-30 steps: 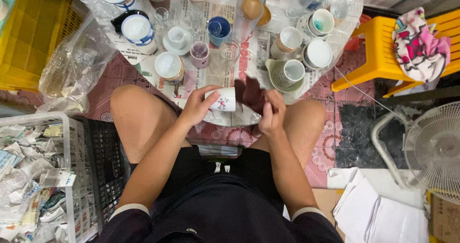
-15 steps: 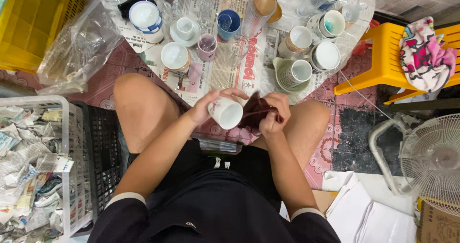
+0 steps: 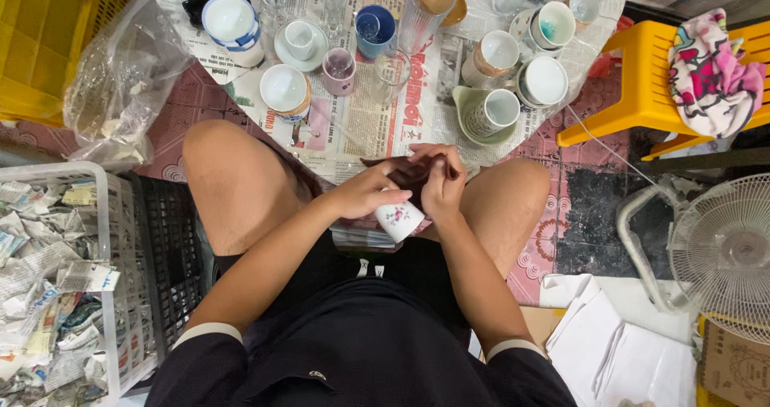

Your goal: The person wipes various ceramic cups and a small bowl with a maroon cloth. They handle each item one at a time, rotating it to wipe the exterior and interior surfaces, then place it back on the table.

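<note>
Two hands meet above the person's lap: the left hand [image 3: 365,197] is closed around a small white cup with a pink flower pattern [image 3: 399,219], held tilted between the bare knees, while the right hand [image 3: 441,184] has its fingers pinched on a dark reddish-brown cloth [image 3: 405,172] pressed against the cup's upper end. Just beyond the knees, newspaper [image 3: 373,122] covers the floor and carries many cups and glasses, among them a blue cup [image 3: 374,30] and a white mug on a pale green saucer [image 3: 492,112]. A yellow stool [image 3: 642,94] stands to the right, and a white basket of crumpled newspaper [image 3: 56,279] to the left.
</note>
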